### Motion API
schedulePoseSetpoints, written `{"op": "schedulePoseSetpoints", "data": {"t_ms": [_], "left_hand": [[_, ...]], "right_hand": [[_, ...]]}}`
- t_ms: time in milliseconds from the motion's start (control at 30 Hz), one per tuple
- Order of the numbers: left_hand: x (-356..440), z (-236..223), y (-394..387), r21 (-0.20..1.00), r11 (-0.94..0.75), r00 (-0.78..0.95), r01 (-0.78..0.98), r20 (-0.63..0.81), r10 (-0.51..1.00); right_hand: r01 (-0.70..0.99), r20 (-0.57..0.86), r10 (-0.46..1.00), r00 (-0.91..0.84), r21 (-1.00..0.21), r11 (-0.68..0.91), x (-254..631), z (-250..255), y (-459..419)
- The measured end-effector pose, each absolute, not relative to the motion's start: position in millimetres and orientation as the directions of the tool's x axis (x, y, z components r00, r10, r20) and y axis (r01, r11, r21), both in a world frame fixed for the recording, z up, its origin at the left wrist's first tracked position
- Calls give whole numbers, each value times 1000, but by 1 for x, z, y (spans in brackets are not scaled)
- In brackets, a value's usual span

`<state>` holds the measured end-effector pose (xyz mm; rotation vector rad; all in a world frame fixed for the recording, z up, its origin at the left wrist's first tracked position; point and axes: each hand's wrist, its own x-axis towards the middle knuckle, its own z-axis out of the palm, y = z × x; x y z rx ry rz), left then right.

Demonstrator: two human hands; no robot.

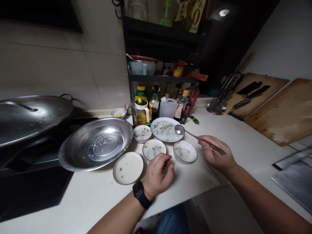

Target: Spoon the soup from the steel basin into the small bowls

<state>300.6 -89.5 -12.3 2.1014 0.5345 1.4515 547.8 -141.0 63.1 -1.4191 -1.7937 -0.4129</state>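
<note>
Five servings of milky soup [167, 131] on the white counter [80, 201], clock positions taken from the left hand [158, 175]. At half past twelve, farthest off, a stripe-rimmed dish [163, 119], densely flecked with leafy green. At eleven, a leafy small bowl [142, 141]; at twelve, a brown-rimmed bowl [156, 142], lightly flecked; at two, a deep white bowl [192, 150], low-filled, greens clustered centrally; at nine, a front bowl [127, 154], creamy with few green specks. Left fingers loosely curled, nothing visible in grasp. Right hand [219, 159] at half past two, fingers closed around the handle of a metal spoon [191, 135], dull grey scoop over the dish's three-o'clock edge; contact with soup impossible to tell. At ten, a droplet-spotted metal basin [73, 152].
</note>
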Motion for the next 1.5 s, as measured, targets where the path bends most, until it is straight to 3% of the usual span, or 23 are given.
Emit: {"op": "schedulePoseSetpoints", "data": {"t_ms": [200,300,367,533,800,1033,1133,1200,1267,1333,1400,1500], "left_hand": [[301,-13,-90,619,-785,343,21,733,588],[301,-13,-90,616,-787,344,18,736,584],[301,-12,-90,618,-786,346,27,732,587],[300,-12,-90,610,-791,345,37,735,584],[301,-13,-90,622,-783,349,21,729,589],[301,-12,-90,610,-792,351,30,735,580],[301,-12,-90,607,-795,352,20,739,574],[301,-11,-91,605,-796,352,14,742,570],[301,-12,-91,607,-794,352,15,740,572],[301,-12,-91,607,-794,350,17,741,573],[301,-13,-91,607,-795,353,16,740,572],[301,-14,-91,604,-797,355,13,742,568]], "right_hand": [[773,557,719,416,-633,44,544,46,-110],[478,380,678,630,-877,47,542,48,-99],[262,236,671,703,-963,64,542,52,-94],[60,98,675,731,-995,79,541,62,-95],[112,172,640,749,-985,134,554,72,-127],[169,188,611,769,-982,88,577,61,-172],[289,240,635,734,-957,29,577,53,-188],[477,358,665,656,-879,3,574,49,-200],[720,531,699,480,-693,33,571,46,-212],[890,650,734,196,-433,145,568,46,-223],[925,678,732,-74,-227,305,566,48,-229],[890,703,670,-240,-116,440,562,53,-223]]}}
